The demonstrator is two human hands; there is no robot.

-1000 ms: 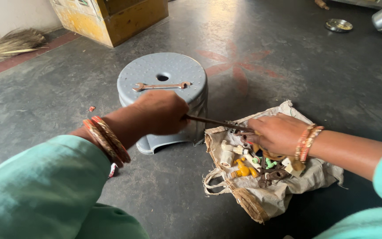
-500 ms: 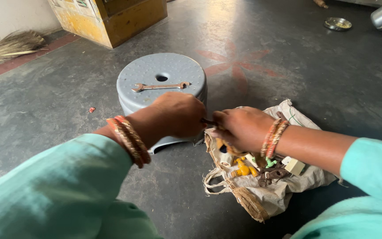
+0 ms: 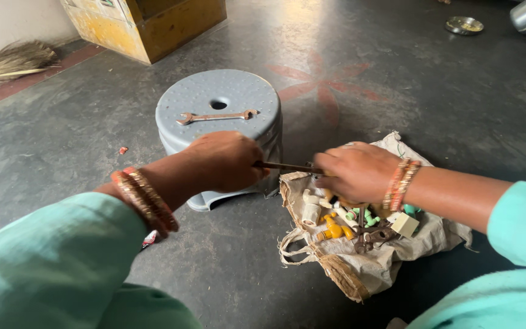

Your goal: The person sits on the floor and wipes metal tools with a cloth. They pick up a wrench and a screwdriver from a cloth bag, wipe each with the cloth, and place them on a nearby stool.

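Together, the left hand (image 3: 223, 161) and right hand (image 3: 354, 172) close their fingers on a thin rusty rod (image 3: 287, 166) above the cloth bag (image 3: 366, 262); a slip could jab a palm.

The left hand (image 3: 225, 161) is held out from the lower left, knuckles upward, with the fingers curled into a closed fist. The left forearm is extended diagonally, the wrist is ringed by a stack of orange and gold bangles, and the upper arm is covered by a pale green sleeve. The right hand (image 3: 354, 172) is brought in from the right, palm downward, fingers bent and closed. Both fists are set facing each other, near but apart.
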